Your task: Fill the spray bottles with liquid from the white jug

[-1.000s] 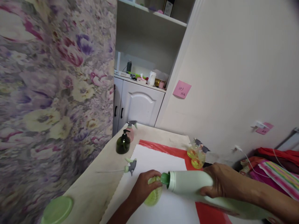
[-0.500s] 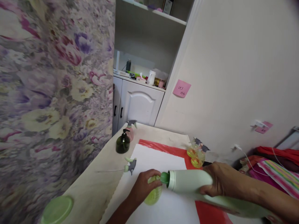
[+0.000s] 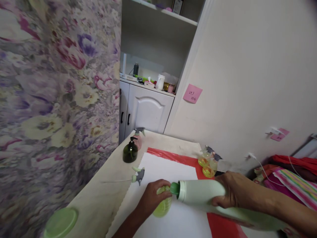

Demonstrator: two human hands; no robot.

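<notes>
My left hand [image 3: 154, 195] is wrapped round the neck of a small yellow-green spray bottle [image 3: 162, 208], which stands on white paper [image 3: 170, 168] without its spray head. My right hand [image 3: 229, 190] grips a large pale green detergent bottle [image 3: 198, 192], tipped on its side. The green pouring spout [image 3: 174, 188] of that bottle meets the small bottle's mouth, partly behind my left fingers. Whether liquid is flowing, I cannot tell. A loose trigger spray head [image 3: 139, 177] with a long tube lies left of the paper. At the lower left is a light green lid [image 3: 61, 222].
A dark green pump bottle [image 3: 130, 151] and a pink spray bottle [image 3: 138, 140] stand on the table's far left. Two spray bottles with yellow liquid [image 3: 208, 167] stand on a red sheet [image 3: 170, 158] at the right. Floral curtain [image 3: 59, 115] borders the left side.
</notes>
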